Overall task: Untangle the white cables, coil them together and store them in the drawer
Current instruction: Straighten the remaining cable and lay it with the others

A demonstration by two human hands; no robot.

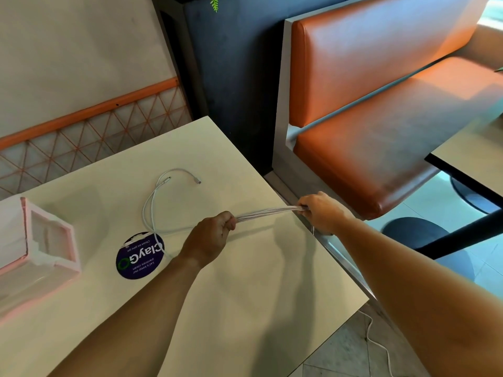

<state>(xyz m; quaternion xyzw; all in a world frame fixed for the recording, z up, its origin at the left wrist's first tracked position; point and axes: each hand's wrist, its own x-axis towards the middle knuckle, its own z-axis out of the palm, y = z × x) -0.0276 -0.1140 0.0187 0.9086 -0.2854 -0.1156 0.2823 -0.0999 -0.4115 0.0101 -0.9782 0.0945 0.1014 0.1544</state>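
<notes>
White cables stretch taut between two fists near the table's right edge, apparently pulled straight for coiling. Left hand clamps one end of the bundle, right hand pinches the other at the edge. Loose ends trail toward the far edge; the pink drawer waits at the left edge.

Your left hand and right hand are bare. Both forearms are bare too; you wear no sleeves, rings or watch here

White cables, cream table, pink-and-white drawer, purple round sticker, orange bench.
</notes>
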